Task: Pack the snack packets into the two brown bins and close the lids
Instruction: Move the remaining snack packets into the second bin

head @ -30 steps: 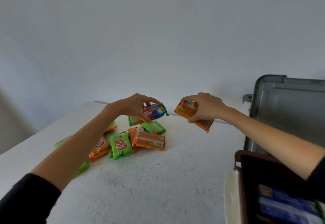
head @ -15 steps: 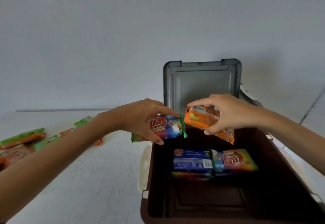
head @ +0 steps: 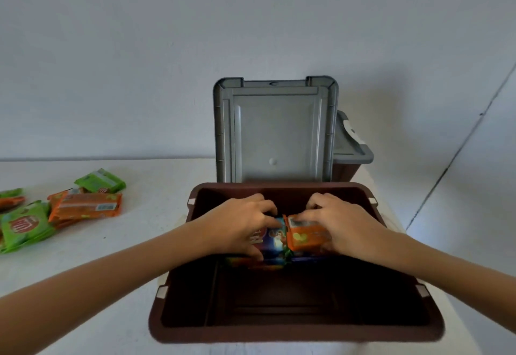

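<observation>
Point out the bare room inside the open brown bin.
Free: the floor of the brown plastic bin, from its near wall to the packets. Crowded: the far end, where the left hand grips a blue packet and the right hand an orange packet.

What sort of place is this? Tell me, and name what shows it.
Probably a plain indoor room set up for packing: a bare wall, a white table, and on it an open brown bin with loose packets lying beside it.
</observation>
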A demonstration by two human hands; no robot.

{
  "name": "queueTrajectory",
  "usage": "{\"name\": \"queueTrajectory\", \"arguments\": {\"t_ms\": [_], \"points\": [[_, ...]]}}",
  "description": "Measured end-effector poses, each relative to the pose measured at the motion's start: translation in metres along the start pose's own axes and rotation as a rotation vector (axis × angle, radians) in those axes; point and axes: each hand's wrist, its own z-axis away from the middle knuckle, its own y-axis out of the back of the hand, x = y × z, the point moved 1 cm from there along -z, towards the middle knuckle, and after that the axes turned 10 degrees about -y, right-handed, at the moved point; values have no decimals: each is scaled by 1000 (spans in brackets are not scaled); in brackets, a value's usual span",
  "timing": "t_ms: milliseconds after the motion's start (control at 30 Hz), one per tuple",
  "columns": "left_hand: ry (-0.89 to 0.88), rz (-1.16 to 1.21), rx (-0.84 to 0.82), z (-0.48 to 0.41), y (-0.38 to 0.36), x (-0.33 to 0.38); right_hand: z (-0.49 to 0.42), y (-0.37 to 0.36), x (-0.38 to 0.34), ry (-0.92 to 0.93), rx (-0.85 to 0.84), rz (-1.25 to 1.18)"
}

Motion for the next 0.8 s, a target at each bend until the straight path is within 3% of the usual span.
{"name": "queueTrajectory", "arguments": {"t_ms": [133, 300, 600, 800], "points": [[65, -23, -54, -6, -10, 10, -2, -3, -3, 19, -33, 27], [81, -67, 18, -6, -11, 6, -9, -12, -13, 26, -8, 153], [73, -57, 62, -6, -15, 0, -12, -12, -12, -16, -16, 110], [82, 250, 178, 6, -4, -9, -15, 9, -10, -36, -29, -70]]}}
